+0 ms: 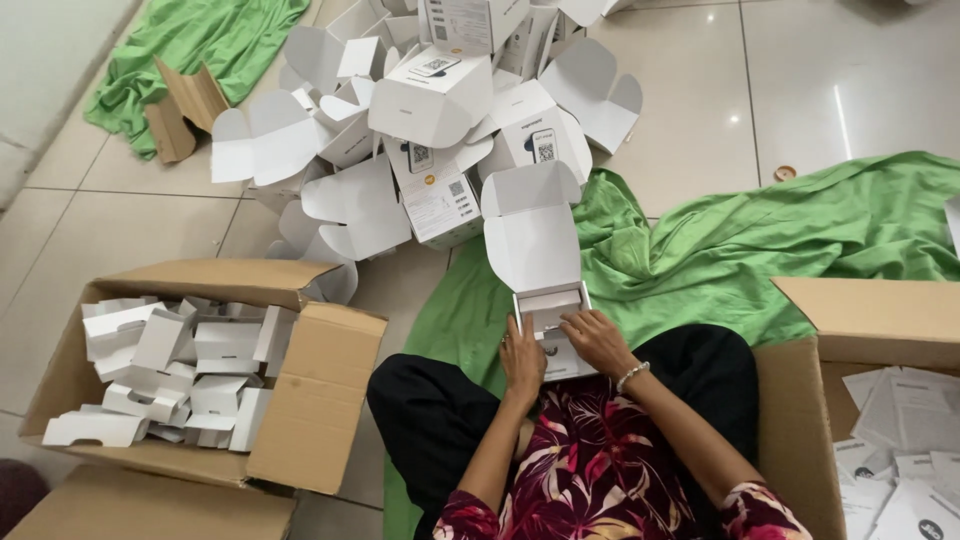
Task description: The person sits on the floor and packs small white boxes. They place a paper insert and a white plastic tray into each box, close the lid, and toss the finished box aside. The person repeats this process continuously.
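I sit cross-legged on the floor with an open white carton on my lap, its lid standing up away from me. My left hand rests on the carton's left side near the lower edge. My right hand, with a beaded bracelet at the wrist, lies over the carton's inner tray, fingers bent onto something inside that I cannot make out. Both hands touch the carton.
A heap of open white cartons lies ahead on the tiled floor. A brown cardboard box at my left holds several white inserts. Another cardboard box at my right holds paper leaflets. Green cloth spreads under me.
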